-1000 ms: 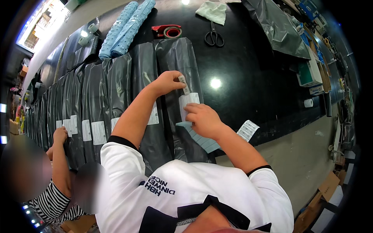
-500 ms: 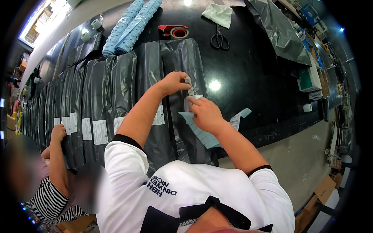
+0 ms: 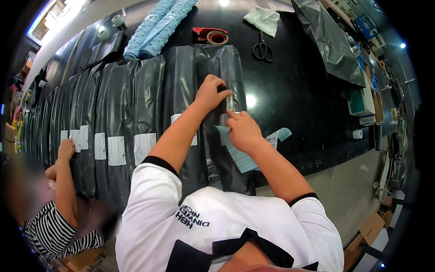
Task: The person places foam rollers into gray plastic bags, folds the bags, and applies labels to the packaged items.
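A narrow white barcode label (image 3: 229, 103) lies on the rightmost long dark-grey plastic-wrapped package (image 3: 232, 59). The thumb of my left hand (image 3: 211, 94) rests at the label's upper end, its other fingers spaced from the thumb and curved over the plastic. My right hand (image 3: 244, 131) touches the lower end with an outstretched index finger. Its other fingers are curled on a light-blue backing sheet (image 3: 242, 158), which sticks out below and to the right with a striped label on it. A white label on the package is partly hidden by this hand.
Similar packages (image 3: 149, 90) with white labels run leftward, where a co-worker's hand (image 3: 66, 148) touches one. Beyond lie blue bubble-wrap rolls (image 3: 158, 31), a red tape dispenser (image 3: 210, 35), black scissors (image 3: 263, 51) and a white cloth (image 3: 263, 20). Grey plastic sheeting (image 3: 331, 45) sits far right.
My left hand has moved slightly right and up; the barcode label, earlier pinched and tilted in its fingers, now lies along the package. My right index finger has come onto its lower end.
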The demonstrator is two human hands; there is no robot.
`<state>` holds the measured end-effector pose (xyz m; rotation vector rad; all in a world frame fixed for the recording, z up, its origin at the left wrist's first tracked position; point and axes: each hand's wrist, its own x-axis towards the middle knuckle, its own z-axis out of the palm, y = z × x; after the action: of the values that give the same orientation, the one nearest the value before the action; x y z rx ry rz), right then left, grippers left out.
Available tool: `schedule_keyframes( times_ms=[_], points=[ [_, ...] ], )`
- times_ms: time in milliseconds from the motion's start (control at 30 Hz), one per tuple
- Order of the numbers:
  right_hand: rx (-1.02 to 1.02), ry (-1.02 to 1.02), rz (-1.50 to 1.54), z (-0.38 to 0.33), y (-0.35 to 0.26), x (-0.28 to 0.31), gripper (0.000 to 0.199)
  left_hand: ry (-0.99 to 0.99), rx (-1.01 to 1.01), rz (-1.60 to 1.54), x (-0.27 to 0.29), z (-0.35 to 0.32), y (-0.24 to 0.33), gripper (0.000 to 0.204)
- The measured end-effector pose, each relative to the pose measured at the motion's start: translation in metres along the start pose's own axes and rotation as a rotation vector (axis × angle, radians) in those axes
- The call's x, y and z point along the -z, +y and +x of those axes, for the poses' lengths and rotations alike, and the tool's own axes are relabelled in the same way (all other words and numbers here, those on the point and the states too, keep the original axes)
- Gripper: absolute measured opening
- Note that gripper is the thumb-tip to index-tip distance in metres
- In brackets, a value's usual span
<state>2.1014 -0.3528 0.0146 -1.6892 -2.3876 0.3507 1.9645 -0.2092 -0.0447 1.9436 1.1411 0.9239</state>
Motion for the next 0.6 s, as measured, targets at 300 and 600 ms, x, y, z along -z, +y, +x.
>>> schedule_keyframes(
  times_ms=[300, 600],
  points=[
    [0.023, 0.234, 0.655, -0.033, 0.007, 0.079, 0.045, -0.399, 0.546, -1.078, 0.025, -0.041, 0.071, 0.034],
    [0.324, 0.357, 0.511, -0.043, -0.015, 0.108, 0.056, -0.354, 0.391, -1.259, 0.057, -0.113, 0.131, 0.039]
  ],
)
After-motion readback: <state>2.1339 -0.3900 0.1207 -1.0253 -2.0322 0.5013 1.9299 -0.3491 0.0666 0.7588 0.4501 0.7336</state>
